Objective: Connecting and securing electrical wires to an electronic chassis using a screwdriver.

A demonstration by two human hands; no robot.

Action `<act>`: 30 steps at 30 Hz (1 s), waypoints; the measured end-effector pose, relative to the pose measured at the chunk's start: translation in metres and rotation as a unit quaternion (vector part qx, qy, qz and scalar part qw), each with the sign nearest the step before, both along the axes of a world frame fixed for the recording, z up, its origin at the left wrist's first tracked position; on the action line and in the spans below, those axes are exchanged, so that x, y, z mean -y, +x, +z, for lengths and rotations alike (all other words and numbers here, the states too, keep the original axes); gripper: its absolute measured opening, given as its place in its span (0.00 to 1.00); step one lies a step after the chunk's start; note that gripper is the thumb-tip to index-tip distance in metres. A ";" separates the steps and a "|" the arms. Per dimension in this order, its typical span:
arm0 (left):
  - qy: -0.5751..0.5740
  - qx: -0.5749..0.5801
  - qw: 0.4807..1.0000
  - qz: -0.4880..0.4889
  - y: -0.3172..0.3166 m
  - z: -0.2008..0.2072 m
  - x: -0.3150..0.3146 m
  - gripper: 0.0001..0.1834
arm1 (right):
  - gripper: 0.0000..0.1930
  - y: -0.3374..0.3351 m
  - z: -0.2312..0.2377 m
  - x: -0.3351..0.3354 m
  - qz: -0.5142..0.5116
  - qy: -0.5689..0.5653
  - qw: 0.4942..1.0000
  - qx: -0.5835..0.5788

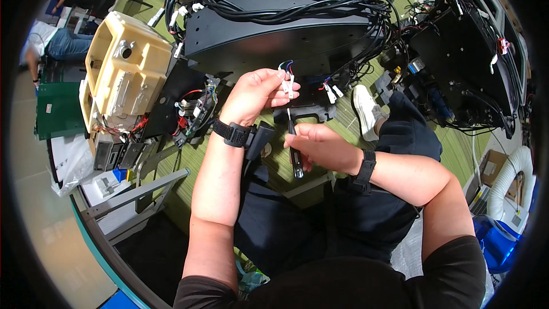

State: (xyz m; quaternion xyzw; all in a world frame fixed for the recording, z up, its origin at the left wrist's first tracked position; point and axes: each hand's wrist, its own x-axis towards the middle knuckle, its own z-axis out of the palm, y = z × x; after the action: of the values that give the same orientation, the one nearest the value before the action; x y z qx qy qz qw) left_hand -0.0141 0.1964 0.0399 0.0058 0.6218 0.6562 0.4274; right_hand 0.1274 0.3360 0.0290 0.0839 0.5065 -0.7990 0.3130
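My left hand (pixel 250 96) is closed, pinching a few thin coloured wires with white tags (pixel 290 87) between thumb and fingers. The wires come from below the curved black metal housing (pixel 246 46). Just below, my right hand (pixel 325 147) is wrapped round a screwdriver (pixel 296 161) with a dark handle. Its thin shaft points up toward the tagged wires, the tip a little apart from my left fingers. To the right hangs another group of wires with white tags (pixel 330 92), touched by neither hand.
Thick black cables (pixel 297 12) run across the housing's top. At left stands a cream plastic casing (pixel 128 68) beside exposed wiring; at right, a second black unit (pixel 463 57). A grey metal frame (pixel 137 194) lies lower left. Another person (pixel 63 43) is at far left.
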 end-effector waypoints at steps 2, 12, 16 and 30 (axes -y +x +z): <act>-0.001 0.002 1.000 0.002 0.000 0.002 -0.001 0.13 | 0.11 0.003 0.000 0.001 0.001 0.000 1.000 -0.010; -0.002 0.026 1.000 -0.007 0.003 0.007 -0.007 0.13 | 0.11 -0.009 0.007 -0.009 -0.011 0.054 0.998 -0.030; 0.017 0.039 0.999 -0.004 0.004 0.008 -0.006 0.13 | 0.11 -0.011 0.009 -0.011 -0.008 0.046 0.999 -0.027; 0.022 0.026 0.999 -0.025 0.005 0.005 -0.006 0.11 | 0.12 -0.015 0.009 -0.011 -0.042 0.013 0.998 -0.046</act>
State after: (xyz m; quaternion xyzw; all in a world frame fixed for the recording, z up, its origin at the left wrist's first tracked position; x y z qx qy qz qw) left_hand -0.0091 0.2027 0.0453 0.0135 0.5957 0.6584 0.4599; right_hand 0.1119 0.3473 0.0377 0.0724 0.5267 -0.8080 0.2540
